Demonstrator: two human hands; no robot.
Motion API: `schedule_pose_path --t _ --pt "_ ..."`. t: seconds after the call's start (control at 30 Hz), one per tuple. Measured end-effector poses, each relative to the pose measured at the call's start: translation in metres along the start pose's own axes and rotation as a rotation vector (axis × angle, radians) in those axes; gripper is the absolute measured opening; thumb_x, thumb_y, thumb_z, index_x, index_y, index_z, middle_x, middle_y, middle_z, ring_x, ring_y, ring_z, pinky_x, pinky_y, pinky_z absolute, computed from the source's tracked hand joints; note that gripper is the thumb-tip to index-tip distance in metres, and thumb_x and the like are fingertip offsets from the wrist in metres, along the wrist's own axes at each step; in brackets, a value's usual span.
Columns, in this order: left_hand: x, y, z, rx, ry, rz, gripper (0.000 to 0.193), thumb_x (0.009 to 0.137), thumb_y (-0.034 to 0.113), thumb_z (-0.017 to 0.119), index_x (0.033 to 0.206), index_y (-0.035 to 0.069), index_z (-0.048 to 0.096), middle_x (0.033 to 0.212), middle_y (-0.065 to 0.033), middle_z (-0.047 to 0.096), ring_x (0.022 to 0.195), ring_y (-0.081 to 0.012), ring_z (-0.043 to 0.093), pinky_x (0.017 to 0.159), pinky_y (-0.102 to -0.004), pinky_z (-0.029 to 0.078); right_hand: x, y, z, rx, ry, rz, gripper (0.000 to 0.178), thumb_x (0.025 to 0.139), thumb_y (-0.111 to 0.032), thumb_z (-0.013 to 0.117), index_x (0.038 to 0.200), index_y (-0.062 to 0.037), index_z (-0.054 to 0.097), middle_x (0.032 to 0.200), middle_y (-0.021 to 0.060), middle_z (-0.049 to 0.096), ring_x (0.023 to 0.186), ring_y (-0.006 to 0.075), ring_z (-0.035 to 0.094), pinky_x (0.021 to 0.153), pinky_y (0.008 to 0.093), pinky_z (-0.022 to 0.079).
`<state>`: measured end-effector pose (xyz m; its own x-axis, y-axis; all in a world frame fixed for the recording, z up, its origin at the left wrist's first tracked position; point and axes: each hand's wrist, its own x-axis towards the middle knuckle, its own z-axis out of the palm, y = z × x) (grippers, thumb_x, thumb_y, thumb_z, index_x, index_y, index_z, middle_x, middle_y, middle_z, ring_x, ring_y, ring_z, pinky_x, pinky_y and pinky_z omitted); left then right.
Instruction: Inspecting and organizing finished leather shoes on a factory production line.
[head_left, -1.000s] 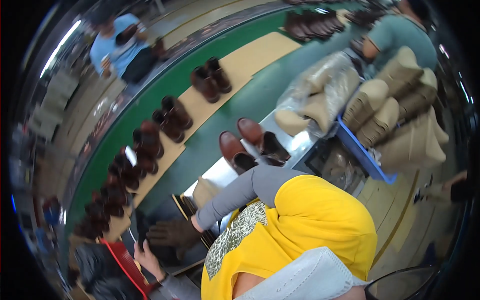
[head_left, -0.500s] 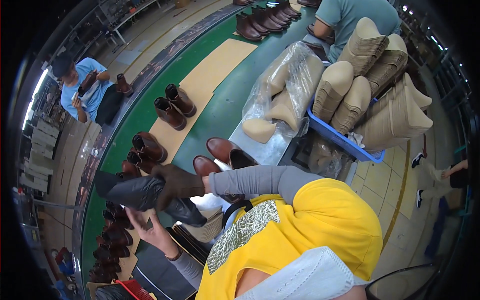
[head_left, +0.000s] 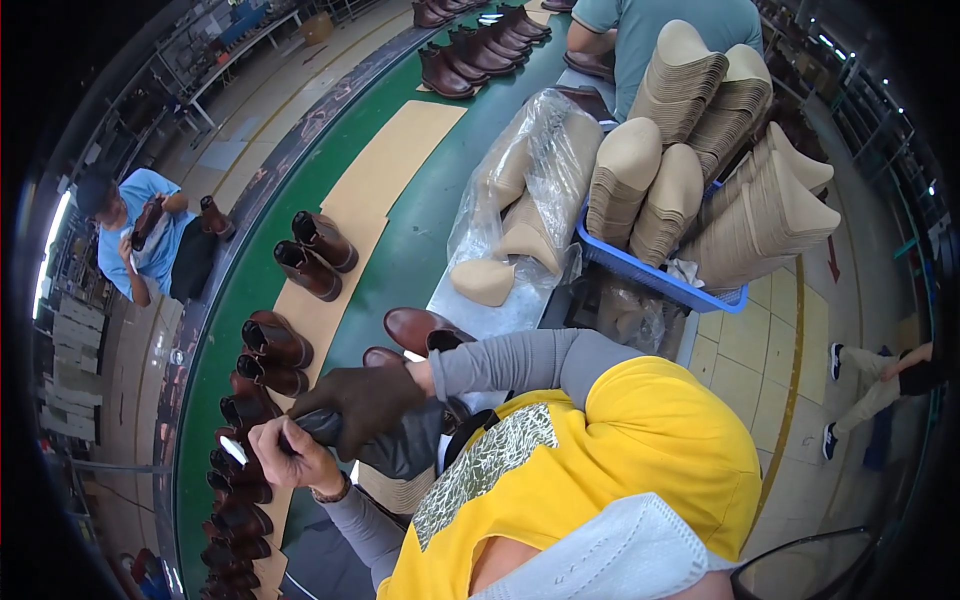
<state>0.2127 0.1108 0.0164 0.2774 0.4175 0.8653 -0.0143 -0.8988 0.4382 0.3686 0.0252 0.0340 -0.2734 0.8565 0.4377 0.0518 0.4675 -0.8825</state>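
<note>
My right hand (head_left: pixel 365 400), covered by a dark brown glove, is closed around a black, shiny leather-like piece (head_left: pixel 405 455). Its exact kind cannot be made out. Beside it, my bare left hand (head_left: pixel 295 455) has its fingers curled tightly on the dark end of the same piece. A bright white strip (head_left: pixel 234 450) shows just past the left fingers. Behind the gloved hand, a brown leather boot (head_left: pixel 425 328) lies on the green table, with another partly hidden by my right arm.
Brown ankle boots (head_left: pixel 272 340) line tan card strips (head_left: pixel 390 150) on the green table. On the right, a blue basket (head_left: pixel 665 285) holds stacked beige sole-shaped pieces; bagged foam forms (head_left: pixel 530 190) lie beside it. Co-workers sit across the table and at the far end.
The black piece has swung down and in toward my body. My left hand has gone from spread fingers to a closed grip. The view has shifted slightly.
</note>
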Motion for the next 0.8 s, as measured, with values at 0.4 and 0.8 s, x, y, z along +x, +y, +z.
schedule_pose_path --t 0.4,0.8 --pt "-0.041 -0.018 -0.007 -0.769 0.053 -0.876 0.062 0.088 0.040 0.057 0.131 -0.003 0.041 0.131 -0.0163 0.048 0.118 -0.0266 0.051 0.102 -0.0419 0.040 0.017 0.000 0.011 -0.395 0.046 -0.454 0.041 0.071 -0.007 0.061 0.111 -0.0014 0.055 0.114 0.0150 0.054 0.114 0.0345 0.049 0.099 0.0395 0.037" --pt "0.003 -0.014 0.018 -1.235 0.547 -0.736 0.044 0.087 0.032 0.063 0.118 0.004 0.051 0.112 -0.0179 0.059 0.107 -0.0309 0.057 0.096 -0.0432 0.046 -0.050 0.066 0.048 -0.446 0.222 0.133 0.016 0.085 -0.009 0.060 0.101 -0.0050 0.061 0.081 0.0046 0.061 0.070 0.0192 0.062 0.061 0.0290 0.048"
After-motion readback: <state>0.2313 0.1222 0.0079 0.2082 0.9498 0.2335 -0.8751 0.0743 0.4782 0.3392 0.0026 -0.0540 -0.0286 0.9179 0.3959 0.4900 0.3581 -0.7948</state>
